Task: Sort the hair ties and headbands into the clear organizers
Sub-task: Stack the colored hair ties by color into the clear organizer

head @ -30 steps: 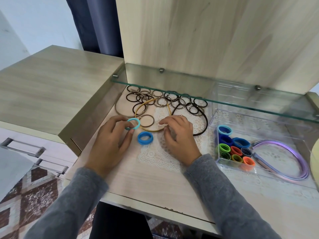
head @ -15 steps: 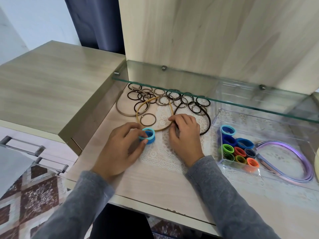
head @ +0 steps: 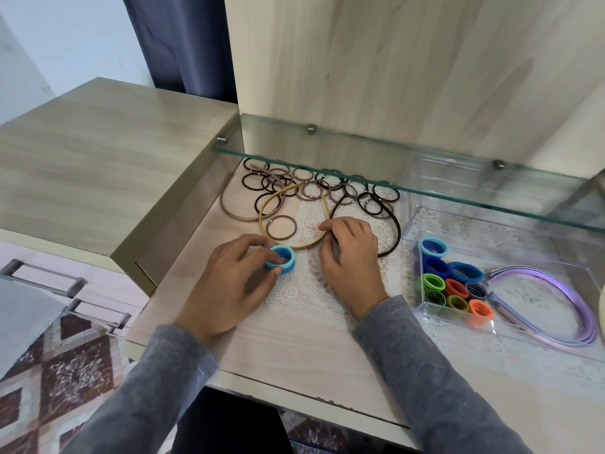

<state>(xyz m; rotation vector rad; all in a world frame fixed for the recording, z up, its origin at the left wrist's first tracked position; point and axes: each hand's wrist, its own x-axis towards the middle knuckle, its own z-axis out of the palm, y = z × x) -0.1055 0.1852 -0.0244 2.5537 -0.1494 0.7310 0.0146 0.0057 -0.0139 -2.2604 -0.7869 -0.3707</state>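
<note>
My left hand point(head: 229, 283) pinches two stacked blue hair ties point(head: 281, 258), a light one on a darker one, at the left edge of a lace doily point(head: 307, 296). My right hand point(head: 352, 257) rests beside them with curled fingers on the doily, touching the mustard headband point(head: 304, 245). Behind lie several thin brown and black hair ties point(head: 314, 188), a taupe headband point(head: 229, 211) and a black headband point(head: 394, 231). To the right, a clear organizer point(head: 422, 309) holds several coloured thick ties point(head: 448, 283). Purple headbands point(head: 556, 309) lie in the neighbouring clear tray.
A glass shelf point(head: 393, 178) hangs over the back of the desk, above the thin ties and the organizers. A raised wooden cabinet top point(head: 98, 165) borders the work area on the left. Drawer handles point(head: 45, 280) show below it.
My left hand carried the light blue tie down onto the darker blue tie and now pinches both together. My right hand has stayed by the mustard headband.
</note>
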